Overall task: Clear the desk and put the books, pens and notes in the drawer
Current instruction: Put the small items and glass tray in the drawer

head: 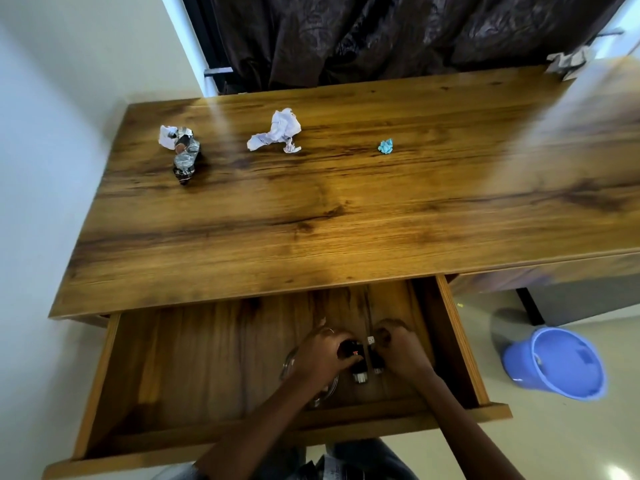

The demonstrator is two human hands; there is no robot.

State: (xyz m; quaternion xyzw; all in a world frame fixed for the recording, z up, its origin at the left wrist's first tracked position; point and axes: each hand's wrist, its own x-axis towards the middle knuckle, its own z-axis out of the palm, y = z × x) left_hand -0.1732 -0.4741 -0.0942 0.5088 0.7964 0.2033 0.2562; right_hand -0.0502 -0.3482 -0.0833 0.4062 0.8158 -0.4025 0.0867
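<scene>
Single head-worn wide-angle view, directed forward and steeply downward. The brown wood-grain desk top (pixel 346 209) is seen across the upper and middle frame; the pulled-out wooden drawer (pixel 194 368) is viewed closely at the bottom. Frame edges are bowed.

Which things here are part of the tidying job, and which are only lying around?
Job:
- open wooden drawer
- small dark pen-like items, both hands on them: left hand, right hand

Lying about:
- crumpled white paper
- crushed silvery wrapper
- small blue paper ball
- blue plastic bucket
</scene>
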